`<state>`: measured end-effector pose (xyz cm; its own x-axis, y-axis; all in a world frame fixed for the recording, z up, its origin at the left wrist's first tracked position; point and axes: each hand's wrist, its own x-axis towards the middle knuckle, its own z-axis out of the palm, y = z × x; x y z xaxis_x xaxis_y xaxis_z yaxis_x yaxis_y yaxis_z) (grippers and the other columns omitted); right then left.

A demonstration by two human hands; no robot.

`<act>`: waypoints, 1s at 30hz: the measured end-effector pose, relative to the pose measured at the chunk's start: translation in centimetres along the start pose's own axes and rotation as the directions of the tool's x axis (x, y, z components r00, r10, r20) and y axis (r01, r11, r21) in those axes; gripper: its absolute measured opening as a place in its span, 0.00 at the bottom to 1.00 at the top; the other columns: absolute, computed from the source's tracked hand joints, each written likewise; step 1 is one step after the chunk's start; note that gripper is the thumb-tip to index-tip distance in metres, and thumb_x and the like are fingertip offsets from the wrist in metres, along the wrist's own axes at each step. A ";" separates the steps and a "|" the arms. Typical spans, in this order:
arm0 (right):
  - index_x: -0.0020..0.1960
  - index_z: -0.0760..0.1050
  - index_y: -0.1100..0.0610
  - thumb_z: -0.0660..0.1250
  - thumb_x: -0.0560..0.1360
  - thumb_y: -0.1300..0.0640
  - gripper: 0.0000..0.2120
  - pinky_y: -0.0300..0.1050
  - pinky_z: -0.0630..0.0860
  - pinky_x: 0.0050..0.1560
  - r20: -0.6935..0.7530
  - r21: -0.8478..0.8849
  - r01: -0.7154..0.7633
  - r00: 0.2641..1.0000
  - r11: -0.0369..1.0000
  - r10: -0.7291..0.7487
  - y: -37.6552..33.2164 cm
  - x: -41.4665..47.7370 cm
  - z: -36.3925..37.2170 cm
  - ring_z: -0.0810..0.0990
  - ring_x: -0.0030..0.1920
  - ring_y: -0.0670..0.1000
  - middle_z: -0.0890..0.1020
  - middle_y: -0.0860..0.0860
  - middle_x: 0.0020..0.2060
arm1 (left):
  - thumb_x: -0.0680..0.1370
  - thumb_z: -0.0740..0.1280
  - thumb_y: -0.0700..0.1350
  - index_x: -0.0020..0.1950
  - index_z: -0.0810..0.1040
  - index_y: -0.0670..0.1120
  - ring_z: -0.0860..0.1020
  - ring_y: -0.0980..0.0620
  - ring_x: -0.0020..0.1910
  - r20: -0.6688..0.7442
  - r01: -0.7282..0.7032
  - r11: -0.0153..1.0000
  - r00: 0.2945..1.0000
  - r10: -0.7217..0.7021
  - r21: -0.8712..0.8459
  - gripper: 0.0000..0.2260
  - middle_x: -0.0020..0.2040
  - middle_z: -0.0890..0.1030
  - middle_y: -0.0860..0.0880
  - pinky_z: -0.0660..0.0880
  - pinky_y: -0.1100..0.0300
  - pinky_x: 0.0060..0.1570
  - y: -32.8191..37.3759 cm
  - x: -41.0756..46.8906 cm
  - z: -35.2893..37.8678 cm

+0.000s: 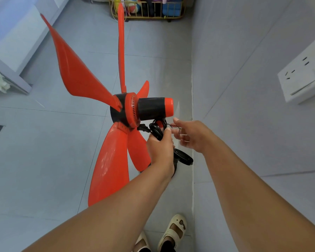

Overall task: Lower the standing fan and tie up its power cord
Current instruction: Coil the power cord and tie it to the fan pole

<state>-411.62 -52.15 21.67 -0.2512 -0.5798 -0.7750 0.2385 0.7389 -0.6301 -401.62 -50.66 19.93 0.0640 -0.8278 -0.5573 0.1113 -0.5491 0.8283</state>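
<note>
**Cord bundled, tie going on**

Your left hand (160, 148) is closed around the coiled black cord (157, 130), holding the loops together just under the fan's motor. Your right hand (191, 135) is beside it, fingers loosely spread, with a thin wire tie (175, 127) pinched between thumb and forefinger; the tie runs from those fingertips back to the coil. The two hands are close but not touching.

This looks like the tying step: the cord is gathered and the tie is being worked around it. Whether the tie already circles the bundle or is only hooked at one side is too fine to tell. The next move, as I judge it, calls for you to keep the left grip firm so the loops do not spring apart, carry the tie's free end round the bundle, and twist it shut. The wire is slight and could slip from your fingers.

The fan (144, 110) stands right in front of you, near the wall (244, 51), its red and black motor housing level with your hands. Its long red blades (76, 70) are bare, no guard visible around them, and fan outward over the tiled floor (35, 160). A dark base (183, 157) shows below your left wrist; how far the stand has been lowered cannot be judged from here. A wall socket (302, 73) sits off to the right, with nothing plugged in.
</note>
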 end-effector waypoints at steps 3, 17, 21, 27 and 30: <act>0.49 0.81 0.63 0.71 0.76 0.60 0.07 0.38 0.76 0.37 0.074 0.121 -0.007 0.997 0.993 -0.002 0.2 0.5 -0.2 0.79 0.33 0.46 0.82 0.53 0.35 | 0.78 0.67 0.42 0.34 0.74 0.46 0.66 0.60 0.21 0.011 0.060 0.995 0.998 -0.059 -0.080 0.12 0.21 0.70 0.57 0.66 0.70 0.22 0.4 0.3 0.1; 0.47 0.81 0.61 0.72 0.72 0.67 0.05 0.38 0.81 0.42 0.122 -0.236 0.273 0.960 0.933 -0.250 0.2 0.5 -0.8 0.85 0.43 0.51 0.86 0.56 0.41 | 0.78 0.67 0.43 0.41 0.76 0.44 0.67 0.58 0.22 0.054 0.025 0.999 0.998 -0.026 0.024 0.06 0.22 0.69 0.55 0.68 0.65 0.27 0.0 1.3 -0.9; 0.41 0.79 0.58 0.71 0.73 0.67 0.06 0.43 0.80 0.43 -0.093 -0.516 0.436 0.827 0.737 -0.555 1.1 0.9 1.0 0.84 0.40 0.51 0.85 0.54 0.37 | 0.78 0.68 0.43 0.40 0.75 0.45 0.66 0.59 0.21 0.049 0.039 0.999 0.998 -0.039 0.000 0.08 0.22 0.68 0.56 0.67 0.66 0.26 0.0 1.3 -0.7; 0.39 0.80 0.61 0.66 0.73 0.71 0.08 0.52 0.81 0.45 -0.141 -0.638 0.551 0.603 0.538 -0.785 2.9 0.7 1.7 0.81 0.40 0.54 0.83 0.54 0.38 | 0.78 0.69 0.42 0.38 0.73 0.46 0.66 0.60 0.21 0.045 0.062 0.997 0.997 -0.060 -0.039 0.09 0.22 0.68 0.56 0.67 0.68 0.25 0.0 1.4 -0.8; 0.38 0.80 0.63 0.66 0.72 0.74 0.09 0.54 0.80 0.46 -0.069 -0.615 0.603 0.602 0.509 -0.796 3.1 0.4 1.0 0.82 0.42 0.55 0.83 0.56 0.40 | 0.76 0.72 0.45 0.40 0.76 0.45 0.66 0.58 0.22 0.045 0.099 0.993 0.994 -0.096 -0.069 0.08 0.24 0.68 0.54 0.67 0.65 0.28 0.0 1.4 -1.0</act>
<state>-410.08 -50.49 19.35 -0.4058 -0.9131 0.0386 -0.6067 0.2376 -0.7586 -400.56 -51.67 19.08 0.0080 -0.7757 -0.6311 0.1851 -0.6190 0.7632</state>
